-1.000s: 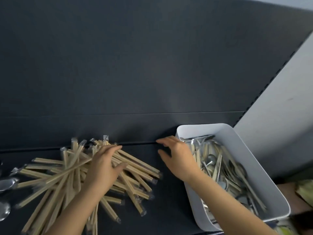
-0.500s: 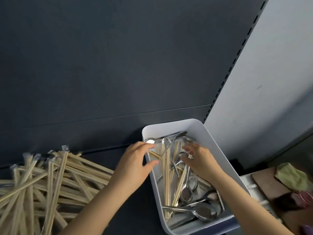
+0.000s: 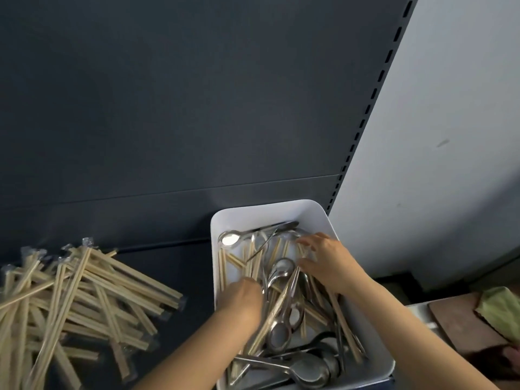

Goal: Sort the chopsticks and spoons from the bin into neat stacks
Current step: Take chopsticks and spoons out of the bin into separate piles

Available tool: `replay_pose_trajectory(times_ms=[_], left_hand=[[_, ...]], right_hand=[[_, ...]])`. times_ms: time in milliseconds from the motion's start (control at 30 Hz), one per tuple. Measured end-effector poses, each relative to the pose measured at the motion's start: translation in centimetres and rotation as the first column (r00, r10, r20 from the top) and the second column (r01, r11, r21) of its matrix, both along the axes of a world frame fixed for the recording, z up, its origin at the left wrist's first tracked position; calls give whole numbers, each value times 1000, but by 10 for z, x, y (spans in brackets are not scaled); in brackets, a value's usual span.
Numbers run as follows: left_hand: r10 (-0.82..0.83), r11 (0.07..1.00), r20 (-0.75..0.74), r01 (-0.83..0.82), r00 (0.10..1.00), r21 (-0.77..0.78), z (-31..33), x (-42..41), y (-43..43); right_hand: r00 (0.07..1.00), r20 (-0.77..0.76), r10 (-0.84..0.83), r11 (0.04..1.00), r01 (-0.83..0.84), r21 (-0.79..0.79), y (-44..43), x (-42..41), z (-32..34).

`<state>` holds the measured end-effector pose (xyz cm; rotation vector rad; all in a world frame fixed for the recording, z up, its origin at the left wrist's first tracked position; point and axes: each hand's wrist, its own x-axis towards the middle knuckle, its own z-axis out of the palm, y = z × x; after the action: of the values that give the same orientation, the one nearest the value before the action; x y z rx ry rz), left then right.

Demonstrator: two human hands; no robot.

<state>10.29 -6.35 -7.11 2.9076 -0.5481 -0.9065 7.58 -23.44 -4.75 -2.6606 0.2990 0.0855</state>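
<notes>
A white bin (image 3: 270, 213) stands on the dark shelf, holding loose wooden chopsticks (image 3: 223, 266) mixed with metal spoons (image 3: 229, 239). Both my hands are inside it. My left hand (image 3: 242, 301) is at the bin's left side, knuckles up, fingers curled down round a few chopsticks; the fingertips are hidden. My right hand (image 3: 327, 263) is further back on the right, fingers and thumb spread and touching chopsticks. A loose pile of wrapped chopsticks (image 3: 84, 294) lies on the shelf to the left of the bin.
A dark back panel (image 3: 197, 108) rises behind the shelf, with a slotted upright (image 3: 365, 114) at its right edge and a grey wall beyond. A brown board (image 3: 455, 322) and a green cloth (image 3: 498, 305) sit lower right, past the bin.
My left hand has gone from the bin's rim down into its contents. My right hand has shifted to the back right of the bin. The view has moved a little closer.
</notes>
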Motion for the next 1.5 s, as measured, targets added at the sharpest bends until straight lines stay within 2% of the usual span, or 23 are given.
replay_pose_trajectory(times_ms=[167,267,433,533,667,933,1133,1200,1333,1500], left_hand=[[-48,999,56,48,997,9,4,-3,0],[0,995,106,10,994,-97,16,2,1],[76,977,89,-56,993,-207,40,17,12],[172,922,55,-140,984,-362,47,24,22],[283,804,27,-221,959,-552,52,27,36],[391,617,44,-227,919,-753,57,26,56],[440,440,-39,-253,897,-862,63,25,65],[441,423,-48,-255,896,-870,64,26,68],[431,412,-60,-255,900,-874,62,25,73],[418,387,-86,-264,904,-884,59,25,75]], right_hand=[[994,-27,107,994,-107,-8,-7,-4,-8],[974,-71,213,976,-216,-38,-5,-7,-14],[919,-138,369,926,-377,-33,8,-8,-20],[876,-163,453,882,-467,-57,17,-5,-24],[830,-201,520,833,-545,-95,27,-2,-34],[872,-262,414,860,-469,-202,37,3,-52],[902,-276,332,916,-378,-137,42,9,-50],[919,-275,284,939,-324,-116,43,11,-49],[948,-247,199,952,-247,-180,49,15,-49],[928,-315,196,916,-289,-279,59,19,-46]])
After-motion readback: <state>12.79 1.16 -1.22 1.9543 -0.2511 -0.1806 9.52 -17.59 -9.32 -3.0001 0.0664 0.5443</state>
